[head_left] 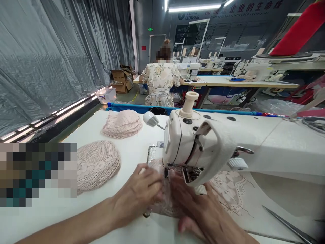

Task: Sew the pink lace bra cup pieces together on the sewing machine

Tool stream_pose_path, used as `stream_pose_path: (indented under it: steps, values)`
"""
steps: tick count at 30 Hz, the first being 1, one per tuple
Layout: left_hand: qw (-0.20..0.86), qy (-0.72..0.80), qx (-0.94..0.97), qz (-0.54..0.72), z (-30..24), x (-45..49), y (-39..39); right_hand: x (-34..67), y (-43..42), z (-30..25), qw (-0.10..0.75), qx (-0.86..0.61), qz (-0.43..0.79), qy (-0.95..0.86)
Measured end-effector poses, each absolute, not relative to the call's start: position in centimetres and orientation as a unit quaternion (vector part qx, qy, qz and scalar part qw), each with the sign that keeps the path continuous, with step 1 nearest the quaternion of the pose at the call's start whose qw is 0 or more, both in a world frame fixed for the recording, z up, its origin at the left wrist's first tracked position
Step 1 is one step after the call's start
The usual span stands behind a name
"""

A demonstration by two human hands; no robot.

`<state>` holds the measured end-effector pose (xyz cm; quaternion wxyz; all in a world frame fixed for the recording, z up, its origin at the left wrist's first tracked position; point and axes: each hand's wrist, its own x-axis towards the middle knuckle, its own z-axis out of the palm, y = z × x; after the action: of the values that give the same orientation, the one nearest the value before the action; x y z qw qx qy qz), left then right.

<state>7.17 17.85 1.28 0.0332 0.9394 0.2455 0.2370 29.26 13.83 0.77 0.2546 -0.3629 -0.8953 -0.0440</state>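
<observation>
A piece of pale pink lace [166, 208] lies under the needle area of a white sewing machine [177, 142]. My left hand [139, 191] is closed on the lace, fingers curled just left of the presser foot. Slightly blurred, my right hand [195, 203] rests on the lace to the right of the needle. Its fingers stretch forward, partly hidden by the machine head, and its thumb stands apart. More lace with a scalloped edge [230, 193] spreads on the table beyond my right wrist, with loose threads.
Stacked beige lace pieces [99, 166] and a stack of pink cup-shaped pieces [123, 123] lie on the left of the white table [134, 156]. A pointed metal tool [289, 223] lies at lower right. Ahead, a person in a floral top [161, 81] sits at another table.
</observation>
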Motion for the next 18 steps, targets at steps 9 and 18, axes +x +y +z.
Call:
stream_pose_path:
  steps: [9, 18]
  values:
    - [0.013, 0.195, 0.927, 0.319, 0.8, 7.2, 14.9, 27.7, 12.1, -1.0, 0.272, -0.357, -0.061, -0.892]
    - [-0.069, 0.202, 0.931, 0.295, 0.5, 7.7, 14.7, 28.6, 12.1, -0.5, 0.288, -0.297, -0.021, -0.910]
